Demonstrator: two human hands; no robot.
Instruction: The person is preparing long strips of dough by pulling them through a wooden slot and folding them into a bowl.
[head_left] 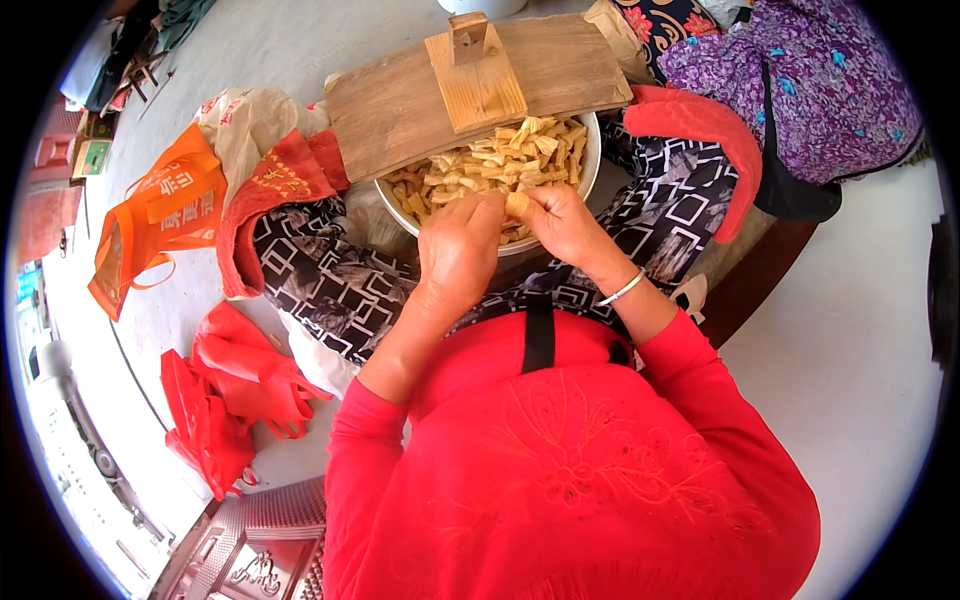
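Both my hands meet over the near rim of a white metal basin (593, 160) resting at my lap. A small tan piece (518, 206), ridged and folded-looking, sits between them; its exact kind is unclear. My right hand (568, 222) pinches it from the right with thumb and fingers. On the other side my left hand (462, 245) is closed, fingertips against the piece's left end and partly hidden behind the knuckles. Many similar tan pieces (480, 165) heap up in the basin. Across its far side lies a wooden board (385, 118), bearing a lighter wooden plate (478, 85) with an upright block (467, 40).
Red cloths (285, 190) lie over my patterned trouser legs. To the left are an orange bag (170, 215) and red bags (235, 375) on the floor. At the far right, a person's purple patterned clothing (800, 90) comes close. A white bucket (483, 5) stands beyond the board.
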